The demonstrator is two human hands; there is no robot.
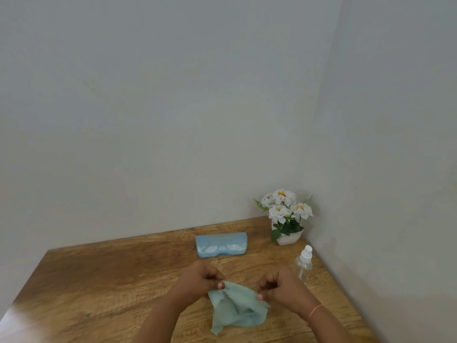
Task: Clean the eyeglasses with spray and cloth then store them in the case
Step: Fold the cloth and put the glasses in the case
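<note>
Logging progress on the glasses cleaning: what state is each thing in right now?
Cleaning cloth: crumpled, hanging from both hands.
Left hand: pinches the cloth's top edge.
Right hand: pinches the same edge.
Eyeglass case: closed, lying flat.
Spray bottle: upright, not held.
Flower pot: upright.

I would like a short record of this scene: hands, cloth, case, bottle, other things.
left hand: pinches the upper left edge of the pale green cloth with zigzag edges
right hand: pinches its upper right edge
cloth: held over the brown wooden table
case: light blue eyeglasses case, on the table behind the hands
bottle: clear plastic spray bottle, upright, right of the hands
other: white flowers in a white pot, far right corner
</note>
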